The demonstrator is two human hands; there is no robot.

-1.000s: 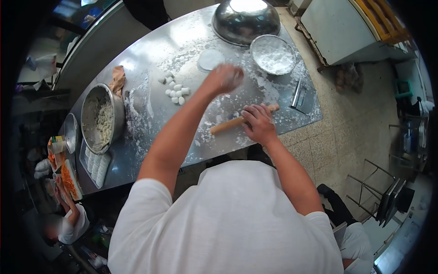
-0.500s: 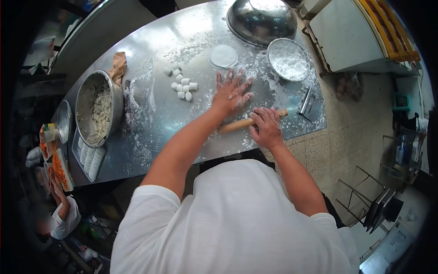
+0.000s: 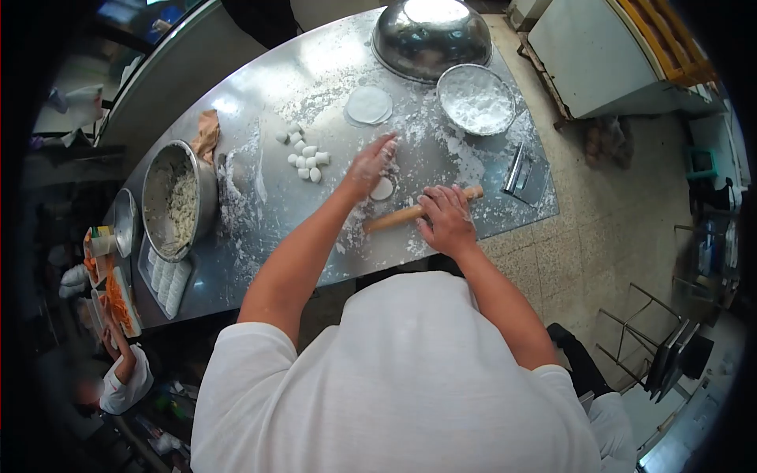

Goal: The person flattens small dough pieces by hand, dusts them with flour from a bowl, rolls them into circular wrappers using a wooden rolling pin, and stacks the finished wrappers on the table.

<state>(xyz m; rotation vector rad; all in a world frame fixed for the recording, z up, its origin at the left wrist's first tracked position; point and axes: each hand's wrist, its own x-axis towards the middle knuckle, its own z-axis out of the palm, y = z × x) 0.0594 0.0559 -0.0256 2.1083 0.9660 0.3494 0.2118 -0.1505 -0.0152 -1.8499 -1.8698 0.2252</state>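
Observation:
My left hand (image 3: 371, 168) is tilted on its side over the floured metal table, fingers stretched out and holding nothing visible. Just below it lies a small flattened dough disc (image 3: 382, 188). My right hand (image 3: 447, 221) is closed over a wooden rolling pin (image 3: 393, 219), whose left end points toward the disc. Left of my left hand sits a group of several small white dough pieces (image 3: 308, 162). Beyond my fingertips lies a stack of thin round dough wrappers (image 3: 368, 105).
A bowl of flour (image 3: 477, 102) and an overturned metal bowl (image 3: 430, 47) stand at the back right. A metal dough scraper (image 3: 516, 172) lies near the right edge. On the left are a filling bowl (image 3: 183, 197) and a tray of dough rolls (image 3: 168, 282). A co-worker (image 3: 130, 382) is lower left.
My left hand was spread flat on the table; it has turned on its side and shifted left, uncovering the dough disc. My right hand stays on the rolling pin. The camera view has shifted slightly.

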